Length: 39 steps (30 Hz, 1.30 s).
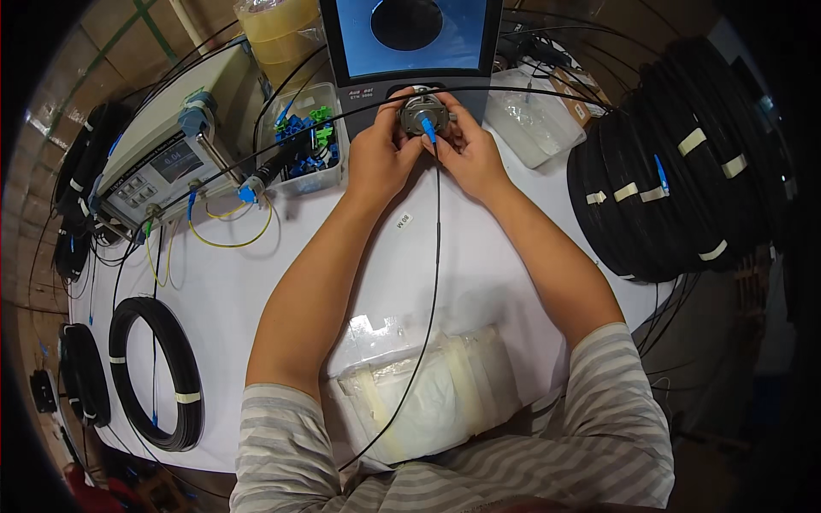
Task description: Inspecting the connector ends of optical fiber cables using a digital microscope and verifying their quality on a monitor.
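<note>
Cables (676,171) and meter (162,158) crowd white table (479,256).

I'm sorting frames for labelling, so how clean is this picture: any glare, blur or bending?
Head view: strong fisheye bending and dark corners at the rim; the white table is evenly lit with soft shadows; the screen glows pale blue; both hands, left and right, and the blue plug look sharp.

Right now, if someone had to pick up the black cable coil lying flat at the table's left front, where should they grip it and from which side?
Probably from above, pinching the ring of the black cable coil at a white tape band. The coil lies flat on the white table, and the bands bundle its turns together.
</note>
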### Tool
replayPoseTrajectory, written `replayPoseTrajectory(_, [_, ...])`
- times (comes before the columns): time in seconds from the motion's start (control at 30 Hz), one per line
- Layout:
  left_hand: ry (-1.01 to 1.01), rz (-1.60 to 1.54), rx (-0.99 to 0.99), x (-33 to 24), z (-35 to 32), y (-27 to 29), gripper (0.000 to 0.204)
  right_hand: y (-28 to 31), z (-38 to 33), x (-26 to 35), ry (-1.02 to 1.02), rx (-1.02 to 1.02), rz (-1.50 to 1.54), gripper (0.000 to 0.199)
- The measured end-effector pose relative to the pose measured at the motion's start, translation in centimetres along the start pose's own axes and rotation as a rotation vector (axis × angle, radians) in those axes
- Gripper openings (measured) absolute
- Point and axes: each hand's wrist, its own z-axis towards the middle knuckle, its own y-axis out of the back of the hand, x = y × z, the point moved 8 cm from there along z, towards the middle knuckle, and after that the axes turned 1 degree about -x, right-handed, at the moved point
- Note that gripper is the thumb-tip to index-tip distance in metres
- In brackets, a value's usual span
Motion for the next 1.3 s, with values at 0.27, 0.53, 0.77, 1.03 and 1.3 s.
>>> replayPoseTrajectory(0.27, [0.028,0.048,-0.003,0.2,0.0,0.1,0.064,-0.1,0.0,0.2,-0.002,0.010,0.045,0.062])
replayPoseTrajectory(0.53, [0.013,0.046,-0.021,0.3,0.0,0.1,0.065,-0.2,0.1,0.1,-0.016,0.008,0.008,0.062])
replayPoseTrajectory(0.77, [0.037,0.068,-0.014,-0.1,0.0,0.1,0.064,-0.1,0.0,0.2,0.004,0.007,0.015,0.062])
replayPoseTrajectory(1.03, [0.031,0.074,-0.020,-0.1,0.0,0.1,0.063,-0.1,0.0,0.4,-0.015,-0.008,0.003,0.062])
replayPoseTrajectory(1.3, [0.057,-0.032,0.050,1.3,0.4,-0.2,0.061,-0.2,0.0,0.3,-0.039,-0.002,0.071,0.059])
